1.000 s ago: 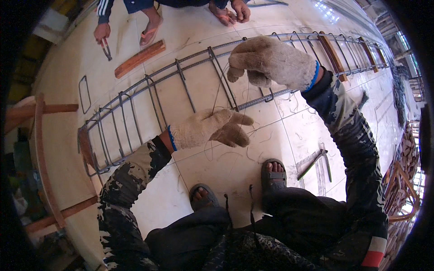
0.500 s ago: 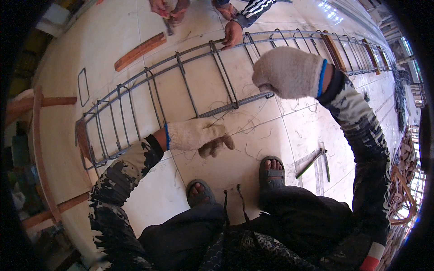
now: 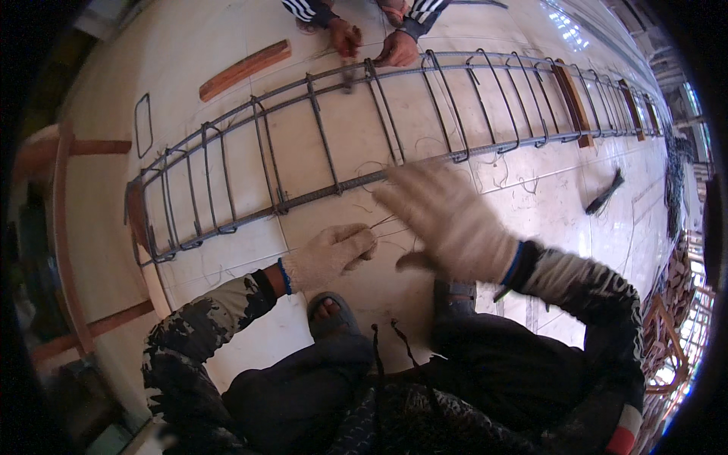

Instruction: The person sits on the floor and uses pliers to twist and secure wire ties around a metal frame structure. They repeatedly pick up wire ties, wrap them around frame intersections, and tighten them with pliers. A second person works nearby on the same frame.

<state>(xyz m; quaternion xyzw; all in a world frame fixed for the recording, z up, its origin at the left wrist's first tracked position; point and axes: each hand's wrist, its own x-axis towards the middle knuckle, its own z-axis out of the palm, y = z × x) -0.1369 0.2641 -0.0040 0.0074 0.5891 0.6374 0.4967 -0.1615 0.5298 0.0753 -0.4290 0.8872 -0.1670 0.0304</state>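
Observation:
A long rebar cage of dark steel bars and stirrups lies across the pale tiled floor in front of me. My left hand, in a cream knit glove, pinches thin tie wires lying on the tiles just below the cage's near bar. My right hand, also gloved and blurred by motion, hovers with fingers spread just right of the left hand, above the wires and holding nothing. My sandalled feet rest on the floor below both hands.
Across the cage another person's two hands work at the far bar. A reddish wooden strip lies beyond the cage at left, another wooden block under it at right. A dark tool lies on the floor to the right. Wooden trestle pieces stand at left.
My right hand has dropped from high over the cage down to beside my left hand. My left hand closed on the tie wires. The other person's hands shifted right along the far bar.

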